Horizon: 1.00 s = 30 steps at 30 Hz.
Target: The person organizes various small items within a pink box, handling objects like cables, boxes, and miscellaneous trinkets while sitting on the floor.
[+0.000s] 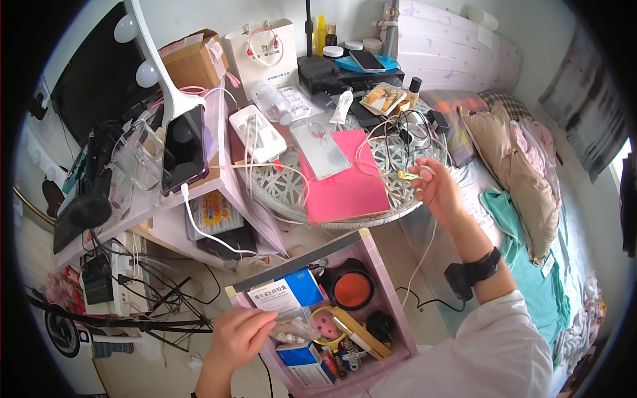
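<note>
My right hand pinches a small yellow-green object above the right edge of a round glass-topped table; what it is cannot be made out. My left hand is over the left wall of an open pink drawer, fingers together. Its fingertips are beside a clear plastic bag, and whether they grip it is unclear. Inside the drawer are a blue-and-white medicine box, a second such box, a round orange-red item with a black rim, a gold-coloured case and a metal clip.
On the round table are a pink folder, a clear phone case, a white power strip, a white tube and tangled cables. A charging phone rests on the left desk. A bed is at right.
</note>
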{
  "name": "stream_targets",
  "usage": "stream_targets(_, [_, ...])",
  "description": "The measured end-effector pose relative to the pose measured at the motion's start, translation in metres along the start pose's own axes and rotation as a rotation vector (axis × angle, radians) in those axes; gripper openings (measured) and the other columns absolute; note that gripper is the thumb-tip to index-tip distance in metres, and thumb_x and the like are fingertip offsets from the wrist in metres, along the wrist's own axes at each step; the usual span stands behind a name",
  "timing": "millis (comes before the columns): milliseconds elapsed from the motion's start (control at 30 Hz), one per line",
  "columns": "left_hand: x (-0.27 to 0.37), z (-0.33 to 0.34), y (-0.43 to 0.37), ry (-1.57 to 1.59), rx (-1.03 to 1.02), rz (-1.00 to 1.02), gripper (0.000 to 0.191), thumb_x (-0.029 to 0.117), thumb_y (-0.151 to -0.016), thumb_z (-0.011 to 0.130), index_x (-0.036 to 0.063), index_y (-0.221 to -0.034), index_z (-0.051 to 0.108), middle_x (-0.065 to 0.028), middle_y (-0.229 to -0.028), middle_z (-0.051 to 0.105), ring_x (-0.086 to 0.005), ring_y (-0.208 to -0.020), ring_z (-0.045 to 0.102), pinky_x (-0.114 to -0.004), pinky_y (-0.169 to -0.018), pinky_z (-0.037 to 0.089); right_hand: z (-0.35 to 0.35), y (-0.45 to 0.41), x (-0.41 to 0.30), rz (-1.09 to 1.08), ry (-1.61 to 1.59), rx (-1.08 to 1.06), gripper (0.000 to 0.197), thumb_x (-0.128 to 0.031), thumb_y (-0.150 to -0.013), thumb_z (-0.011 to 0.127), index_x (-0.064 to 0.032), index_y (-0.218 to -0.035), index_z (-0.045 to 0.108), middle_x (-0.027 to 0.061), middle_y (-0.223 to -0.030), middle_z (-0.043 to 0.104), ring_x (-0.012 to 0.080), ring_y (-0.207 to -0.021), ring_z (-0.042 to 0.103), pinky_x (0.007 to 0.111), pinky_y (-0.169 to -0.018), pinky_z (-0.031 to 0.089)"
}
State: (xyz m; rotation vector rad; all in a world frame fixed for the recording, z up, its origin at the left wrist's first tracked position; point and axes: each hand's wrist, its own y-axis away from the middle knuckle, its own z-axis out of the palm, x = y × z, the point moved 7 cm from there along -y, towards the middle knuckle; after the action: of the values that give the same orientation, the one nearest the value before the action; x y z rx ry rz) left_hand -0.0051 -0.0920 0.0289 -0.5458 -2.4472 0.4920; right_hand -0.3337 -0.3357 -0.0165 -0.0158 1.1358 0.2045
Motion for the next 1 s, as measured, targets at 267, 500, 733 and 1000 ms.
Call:
stream_targets(267, [0.016, 0.006, -0.017, 0.010, -0.023, 0.110, 0.022, 0.008, -0.070, 0.074, 0.0092, -0.091, 0.068, -0.0044, -0.076, 0.062, -0.0212, -0.062, 0.060, -0.031, -0.053, 0.047, -0.016, -0.018, -0.014, -0.510, 1.406, 0.087, 0.039, -0.033, -0.076, 0.070, -0.0029, -0.100, 0.063, 0.0104, -0.078, 0.055, 0.0253, -0.069, 0.054, 0.035, -0.065, 0.044])
stream_targets(500, [0.013, 0.009, -0.005, 0.003, -0.025, 0.119, 0.026, 0.006, -0.068, 0.074, 0.0082, -0.094, 0.068, -0.0055, -0.080, 0.062, -0.0222, -0.064, 0.060, -0.031, -0.054, 0.047, -0.068, -0.060, 0.014, -0.241, 1.370, -0.025, 0.038, -0.039, -0.074, 0.071, -0.0038, -0.087, 0.066, 0.0058, -0.059, 0.051, 0.0168, -0.055, 0.049, 0.034, -0.052, 0.039])
stream_targets(733, [0.016, 0.001, 0.007, 0.019, -0.012, 0.076, 0.025, 0.005, -0.069, 0.073, 0.0070, -0.093, 0.067, -0.0065, -0.079, 0.064, -0.0222, -0.063, 0.060, -0.031, -0.055, 0.047, -0.051, -0.057, -0.001, -0.322, 1.336, 0.090, 0.038, -0.036, -0.078, 0.069, -0.0015, -0.094, 0.064, 0.0014, -0.064, 0.055, 0.0109, -0.059, 0.052, 0.028, -0.055, 0.041])
stream_targets(1000, [0.009, 0.002, 0.012, 0.017, -0.025, 0.041, 0.024, 0.004, -0.070, 0.073, 0.0076, -0.093, 0.068, -0.0053, -0.081, 0.064, -0.0218, -0.065, 0.061, -0.030, -0.056, 0.047, -0.064, -0.058, -0.009, -0.321, 1.391, 0.186, 0.038, -0.035, -0.080, 0.068, -0.0029, -0.100, 0.064, -0.0008, -0.061, 0.052, 0.0091, -0.058, 0.049, 0.026, -0.055, 0.039])
